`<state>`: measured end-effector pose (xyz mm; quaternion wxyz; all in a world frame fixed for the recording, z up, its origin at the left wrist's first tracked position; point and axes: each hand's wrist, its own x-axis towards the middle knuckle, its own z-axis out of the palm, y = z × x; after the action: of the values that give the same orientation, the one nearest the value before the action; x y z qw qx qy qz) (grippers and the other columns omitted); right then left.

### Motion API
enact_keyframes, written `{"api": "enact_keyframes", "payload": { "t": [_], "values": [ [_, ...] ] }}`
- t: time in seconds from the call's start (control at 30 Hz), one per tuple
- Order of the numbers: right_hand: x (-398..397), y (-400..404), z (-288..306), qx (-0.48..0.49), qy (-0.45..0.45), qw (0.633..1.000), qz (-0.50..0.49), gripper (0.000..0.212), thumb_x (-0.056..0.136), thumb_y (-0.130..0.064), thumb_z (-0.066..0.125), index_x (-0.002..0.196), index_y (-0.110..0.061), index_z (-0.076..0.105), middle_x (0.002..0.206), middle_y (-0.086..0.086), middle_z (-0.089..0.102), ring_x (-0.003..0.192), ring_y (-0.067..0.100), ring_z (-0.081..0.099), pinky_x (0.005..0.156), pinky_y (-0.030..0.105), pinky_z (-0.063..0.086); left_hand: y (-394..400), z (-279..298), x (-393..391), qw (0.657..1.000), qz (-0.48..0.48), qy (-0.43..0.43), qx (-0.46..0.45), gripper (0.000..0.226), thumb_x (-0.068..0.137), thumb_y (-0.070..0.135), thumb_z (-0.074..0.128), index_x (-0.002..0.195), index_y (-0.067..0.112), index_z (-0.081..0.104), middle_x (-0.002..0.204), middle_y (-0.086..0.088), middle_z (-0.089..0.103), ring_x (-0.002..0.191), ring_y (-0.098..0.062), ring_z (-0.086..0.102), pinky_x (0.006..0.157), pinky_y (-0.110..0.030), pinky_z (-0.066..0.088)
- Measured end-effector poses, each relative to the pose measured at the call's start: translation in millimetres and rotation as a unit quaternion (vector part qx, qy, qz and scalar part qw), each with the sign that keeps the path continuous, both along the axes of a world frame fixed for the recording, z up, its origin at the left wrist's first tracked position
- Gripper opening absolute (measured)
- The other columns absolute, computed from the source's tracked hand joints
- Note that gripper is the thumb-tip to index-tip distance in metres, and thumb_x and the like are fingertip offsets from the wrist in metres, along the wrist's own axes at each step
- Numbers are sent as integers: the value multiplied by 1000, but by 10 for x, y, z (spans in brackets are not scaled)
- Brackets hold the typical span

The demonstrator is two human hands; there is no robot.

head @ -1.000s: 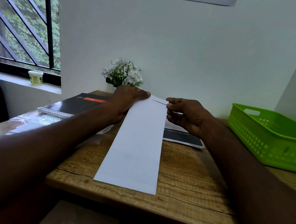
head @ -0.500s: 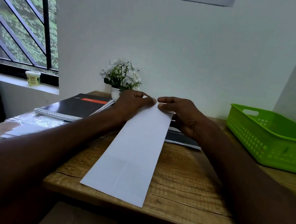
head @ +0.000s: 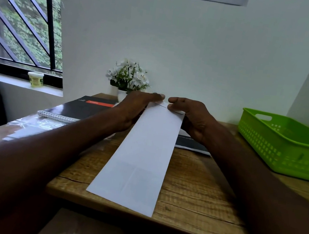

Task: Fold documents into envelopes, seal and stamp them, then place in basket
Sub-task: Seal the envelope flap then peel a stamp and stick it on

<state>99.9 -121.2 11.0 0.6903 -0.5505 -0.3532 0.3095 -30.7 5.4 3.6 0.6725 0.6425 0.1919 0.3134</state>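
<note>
A long folded white paper (head: 143,155) lies lengthwise on the wooden tabletop (head: 198,194), its near end at the front edge, while the left hand (head: 134,109) and right hand (head: 192,116) each pinch its far end, the green basket (head: 286,146) well apart at right

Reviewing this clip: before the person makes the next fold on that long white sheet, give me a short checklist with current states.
1. Both hands on the sheet's far end: ok, left hand and right hand hold the folded paper there.
2. Far edges aligned: cannot tell, fingers cover them.
3. Paper flat on the wooden table: ok, though its near corner overhangs the edge.
4. Green basket within reach at right: ok.
5. Envelope ready: cannot tell, none clearly visible.
</note>
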Motion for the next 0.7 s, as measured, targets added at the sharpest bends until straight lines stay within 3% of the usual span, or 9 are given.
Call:
{"api": "enact_keyframes", "payload": {
  "t": [0.1,0.2,0.37,0.53,0.63,0.7],
  "values": [
    [-19,6,5,0,2,1000,-2,21,86,6,69,103,-6,73,91,10,72,78,21,71,60,26,58,-9,-8,-3,1000,1,-2,22,18,85,12,78,96,0,71,91,-22,72,77,-32,70,74,-40,60],
    [19,-22,8,-5,20,1000,-2,18,87,5,71,102,-5,72,92,12,72,78,22,72,61,27,60,2,27,-25,999,38,-12,33,16,88,9,76,96,-2,70,86,-19,71,70,-30,69,65,-36,60],
    [63,-65,16,7,49,998,-45,17,85,4,71,99,-6,70,84,11,68,70,21,67,64,29,61,16,19,-20,997,63,-24,34,14,87,10,77,90,0,69,92,-23,70,81,-33,68,82,-50,58],
    [136,-124,32,32,70,987,-141,7,89,-11,71,96,-10,69,79,3,66,64,16,59,54,24,49,87,7,-33,995,83,-59,12,19,90,7,74,76,5,63,78,-17,67,63,-25,65,61,-31,59],
    [144,-125,12,8,60,992,-110,19,88,-22,76,104,-14,71,88,2,71,70,16,63,56,25,50,53,-16,-18,995,80,-51,34,20,91,10,75,75,6,62,72,-13,66,58,-22,64,58,-28,57],
    [90,-95,0,-21,33,997,-73,32,85,-31,80,111,-15,72,96,5,74,78,18,67,63,28,53,16,-32,-12,995,68,-44,57,15,92,13,75,86,2,66,75,-14,68,59,-21,65,58,-28,57]
  ]
}}
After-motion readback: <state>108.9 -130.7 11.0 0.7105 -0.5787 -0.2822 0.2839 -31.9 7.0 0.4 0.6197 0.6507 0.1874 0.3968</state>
